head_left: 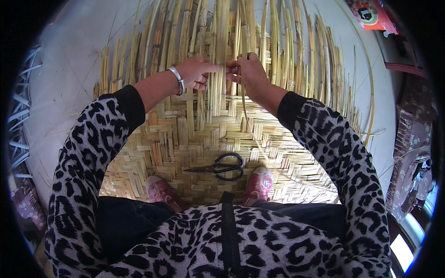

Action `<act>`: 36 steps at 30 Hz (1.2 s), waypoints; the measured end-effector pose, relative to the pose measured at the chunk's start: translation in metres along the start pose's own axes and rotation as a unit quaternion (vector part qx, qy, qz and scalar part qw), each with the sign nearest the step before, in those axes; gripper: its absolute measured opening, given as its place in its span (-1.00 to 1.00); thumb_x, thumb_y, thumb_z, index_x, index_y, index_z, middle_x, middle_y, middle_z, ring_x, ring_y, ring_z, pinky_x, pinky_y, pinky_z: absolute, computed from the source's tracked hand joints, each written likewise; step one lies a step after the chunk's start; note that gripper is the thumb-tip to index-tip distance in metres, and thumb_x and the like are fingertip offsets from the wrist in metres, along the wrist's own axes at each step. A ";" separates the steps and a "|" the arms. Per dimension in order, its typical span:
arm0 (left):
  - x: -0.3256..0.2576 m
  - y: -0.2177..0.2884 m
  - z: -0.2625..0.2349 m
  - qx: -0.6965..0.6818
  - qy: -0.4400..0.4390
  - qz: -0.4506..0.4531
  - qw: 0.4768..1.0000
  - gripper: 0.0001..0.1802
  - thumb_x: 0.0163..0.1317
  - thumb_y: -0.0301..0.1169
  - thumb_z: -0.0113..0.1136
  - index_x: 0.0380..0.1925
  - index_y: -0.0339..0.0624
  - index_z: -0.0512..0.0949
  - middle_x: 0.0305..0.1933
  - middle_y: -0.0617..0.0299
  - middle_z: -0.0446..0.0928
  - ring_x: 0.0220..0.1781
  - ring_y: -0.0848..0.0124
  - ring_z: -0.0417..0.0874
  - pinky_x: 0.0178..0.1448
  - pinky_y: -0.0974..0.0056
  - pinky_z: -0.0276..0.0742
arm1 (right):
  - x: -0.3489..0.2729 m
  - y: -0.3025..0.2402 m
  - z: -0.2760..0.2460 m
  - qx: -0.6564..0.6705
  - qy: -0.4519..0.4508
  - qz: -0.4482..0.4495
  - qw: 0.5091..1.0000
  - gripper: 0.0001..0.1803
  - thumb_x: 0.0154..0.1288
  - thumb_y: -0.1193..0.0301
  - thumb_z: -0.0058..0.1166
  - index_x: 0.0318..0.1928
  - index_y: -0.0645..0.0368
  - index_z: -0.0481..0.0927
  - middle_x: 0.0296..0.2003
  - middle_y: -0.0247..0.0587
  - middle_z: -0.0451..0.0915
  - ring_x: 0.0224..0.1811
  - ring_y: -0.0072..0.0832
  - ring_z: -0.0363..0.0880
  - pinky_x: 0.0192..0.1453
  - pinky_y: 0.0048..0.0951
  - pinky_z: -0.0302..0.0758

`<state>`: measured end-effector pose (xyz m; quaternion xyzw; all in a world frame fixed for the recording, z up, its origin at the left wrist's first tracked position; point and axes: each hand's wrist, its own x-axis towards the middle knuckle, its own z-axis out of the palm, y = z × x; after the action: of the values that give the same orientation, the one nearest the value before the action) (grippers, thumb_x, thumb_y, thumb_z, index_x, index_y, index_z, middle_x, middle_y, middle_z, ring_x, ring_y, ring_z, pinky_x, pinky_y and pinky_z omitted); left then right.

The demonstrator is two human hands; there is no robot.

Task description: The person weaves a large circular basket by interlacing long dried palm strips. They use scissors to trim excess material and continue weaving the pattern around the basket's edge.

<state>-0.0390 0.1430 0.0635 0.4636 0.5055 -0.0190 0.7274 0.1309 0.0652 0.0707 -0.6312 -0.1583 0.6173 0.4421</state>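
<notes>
A mat of flat split-reed strips [162,160] lies on the floor beneath me, woven at the near side, its loose strip ends fanning out at the far side. My left hand [195,73], with a silver bracelet at the wrist, is closed at a cluster of upright reed strips [217,92], its fingers curled. Just to its right, my right hand [252,74] pinches a narrow reed strip, whose loose tail [244,104] hangs down over the weave. Both fingertips are partly hidden. Black-handled scissors [222,167] rest on the mat between my feet, blades pointing left.
My pink shoes [162,192] stand on the woven part. Pale floor [69,102] surrounds the mat, with stray thin strips on it. At the far left is a white metal rack [21,116]. Patterned fringed cloth [408,153] hangs at the right, below a red package [371,16].
</notes>
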 end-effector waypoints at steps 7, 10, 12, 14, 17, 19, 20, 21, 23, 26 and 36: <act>0.001 0.034 -0.005 0.011 0.054 0.148 0.988 -0.55 0.38 -0.24 0.12 0.24 -0.05 0.43 -0.01 0.23 0.49 -0.03 0.44 0.51 0.07 0.19 0.55 | 0.004 0.004 -0.005 -0.085 -0.070 -0.049 0.993 -0.57 0.49 0.40 -0.18 0.28 0.30 0.21 -0.12 -0.07 0.52 -0.18 -0.40 0.55 -0.08 -0.39 0.63; 0.008 0.046 -0.013 -0.110 0.001 0.183 0.977 -0.24 0.23 0.23 0.16 0.21 -0.13 0.43 0.04 0.27 0.39 0.09 0.42 0.42 0.24 0.15 0.38 | 0.008 0.007 -0.007 -0.181 -0.136 -0.139 0.964 -0.55 0.49 0.38 -0.10 0.31 0.26 0.29 -0.04 -0.08 0.54 -0.17 -0.39 0.56 -0.06 -0.38 0.63; 0.007 0.049 -0.025 -0.125 -0.028 0.196 0.972 -0.32 0.28 0.16 0.16 0.19 -0.11 0.47 0.01 0.30 0.43 0.08 0.42 0.43 0.24 0.15 0.40 | 0.009 0.006 -0.016 -0.225 -0.177 -0.127 0.950 -0.52 0.49 0.38 -0.09 0.33 0.26 0.27 -0.02 -0.05 0.54 -0.16 -0.37 0.57 -0.06 -0.37 0.62; 0.000 0.040 -0.036 -0.133 0.090 0.261 0.952 -0.53 0.31 -0.07 0.22 0.10 -0.10 0.55 -0.10 0.35 0.54 -0.05 0.44 0.50 0.11 0.18 0.50 | 0.014 -0.003 -0.028 -0.265 -0.222 -0.078 0.935 -0.51 0.49 0.30 -0.06 0.30 0.29 0.32 -0.12 0.00 0.58 -0.16 -0.35 0.60 -0.08 -0.36 0.63; -0.020 0.025 -0.068 -0.120 0.157 0.260 0.945 -0.63 0.37 -0.45 0.12 0.18 -0.14 0.49 -0.01 0.24 0.55 -0.06 0.44 0.57 -0.06 0.36 0.60 | 0.017 -0.006 -0.043 -0.331 -0.199 -0.081 0.919 -0.51 0.47 0.23 -0.02 0.26 0.26 0.38 -0.19 0.00 0.62 -0.15 -0.32 0.65 -0.13 -0.37 0.62; -0.037 0.002 -0.086 -0.134 0.195 0.203 0.950 -0.66 0.36 -0.49 0.12 0.13 -0.17 0.52 -0.09 0.25 0.59 -0.14 0.43 0.63 -0.14 0.37 0.61 | 0.018 -0.006 -0.050 -0.388 -0.168 -0.074 0.903 -0.61 0.45 0.18 0.02 0.10 0.21 0.50 -0.24 -0.01 0.64 -0.23 -0.33 0.69 -0.17 -0.35 0.64; -0.041 -0.010 -0.089 -0.147 0.218 0.174 0.949 -0.68 0.36 -0.51 0.12 0.11 -0.18 0.54 -0.13 0.26 0.61 -0.18 0.43 0.65 -0.18 0.37 0.62 | 0.016 -0.005 -0.053 -0.402 -0.166 -0.067 0.898 -0.64 0.44 0.17 0.03 0.02 0.19 0.54 -0.28 -0.03 0.65 -0.27 -0.35 0.69 -0.19 -0.35 0.64; -0.044 -0.026 -0.088 -0.144 0.231 0.173 0.947 -0.70 0.35 -0.51 0.13 0.07 -0.18 0.56 -0.16 0.25 0.62 -0.22 0.44 0.67 -0.22 0.38 0.61 | 0.015 -0.003 -0.055 -0.428 -0.168 -0.070 0.885 -0.67 0.43 0.16 0.05 -0.07 0.18 0.56 -0.30 -0.07 0.66 -0.29 -0.38 0.70 -0.20 -0.36 0.64; -0.056 -0.063 -0.081 -0.152 0.277 0.142 0.938 -0.74 0.33 -0.53 0.14 0.00 -0.18 0.60 -0.23 0.23 0.65 -0.30 0.44 0.70 -0.32 0.40 0.59 | 0.010 0.001 -0.057 -0.489 -0.163 -0.070 0.854 -0.72 0.40 0.16 0.10 -0.24 0.12 0.60 -0.36 -0.18 0.67 -0.35 -0.49 0.69 -0.24 -0.41 0.61; -0.064 -0.101 -0.075 -0.233 0.281 0.079 0.928 -0.75 0.32 -0.53 0.13 -0.01 -0.19 0.60 -0.19 0.21 0.65 -0.23 0.44 0.72 -0.30 0.40 0.60 | 0.006 0.012 -0.054 -0.604 -0.162 -0.175 0.761 -0.60 0.41 0.03 0.00 -0.26 0.12 0.59 -0.34 -0.12 0.67 -0.27 -0.20 0.67 -0.15 -0.21 0.56; -0.064 -0.126 -0.070 -0.225 0.259 0.129 0.930 -0.74 0.29 -0.54 0.15 -0.02 -0.17 0.59 -0.19 0.25 0.64 -0.24 0.43 0.72 -0.26 0.35 0.60 | 0.013 0.015 -0.040 -0.722 -0.207 -0.156 0.642 -0.70 0.31 0.09 0.01 -0.24 0.04 0.61 -0.31 -0.01 0.63 -0.18 0.03 0.59 -0.11 -0.03 0.50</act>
<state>-0.1832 0.0913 0.0246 0.3378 0.6031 0.3104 0.6525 0.1647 0.0521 0.0447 -0.5714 -0.7372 0.3438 -0.1085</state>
